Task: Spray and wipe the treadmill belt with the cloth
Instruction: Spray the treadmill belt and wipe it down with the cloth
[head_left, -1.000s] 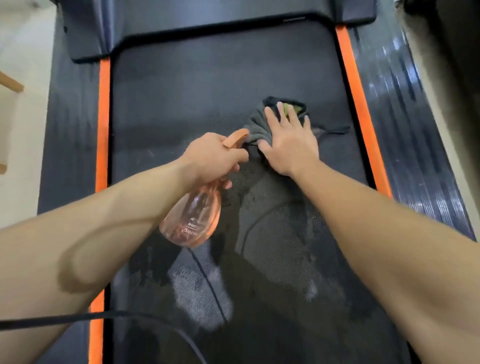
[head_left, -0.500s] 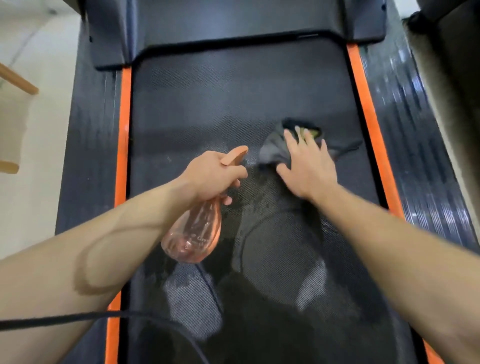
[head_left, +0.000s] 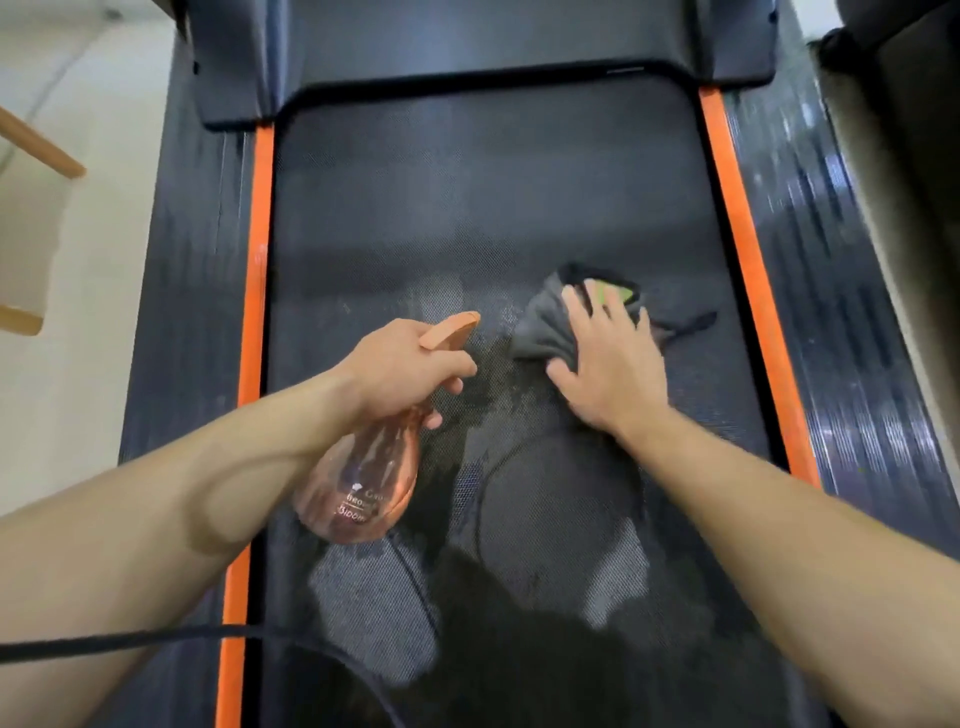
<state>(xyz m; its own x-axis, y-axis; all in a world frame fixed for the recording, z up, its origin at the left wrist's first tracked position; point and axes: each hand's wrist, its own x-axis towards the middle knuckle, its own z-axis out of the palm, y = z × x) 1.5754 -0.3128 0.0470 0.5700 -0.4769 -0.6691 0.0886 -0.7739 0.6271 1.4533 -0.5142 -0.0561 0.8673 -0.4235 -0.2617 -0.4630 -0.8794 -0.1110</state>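
Note:
The black treadmill belt (head_left: 467, 218) runs up the middle, with dark wet patches near its centre. My left hand (head_left: 400, 366) grips the neck of a translucent orange spray bottle (head_left: 363, 483), its nozzle pointing right toward the cloth. My right hand (head_left: 610, 364) presses flat, fingers spread, on a crumpled grey cloth (head_left: 545, 325) with a green patch, right of the belt's centre. Part of the cloth is hidden under my palm.
Orange strips (head_left: 257, 260) line both sides of the belt, with dark ribbed side rails (head_left: 810, 291) outside them. The motor cover (head_left: 467, 47) closes off the far end. A black cord (head_left: 156, 636) crosses the lower left. A wooden furniture leg (head_left: 41, 150) stands on the pale floor at left.
The view has shifted so the treadmill sits further right and lower. My right hand and the cloth have slid right, away from the bottle's nozzle. The left hand keeps its grip.

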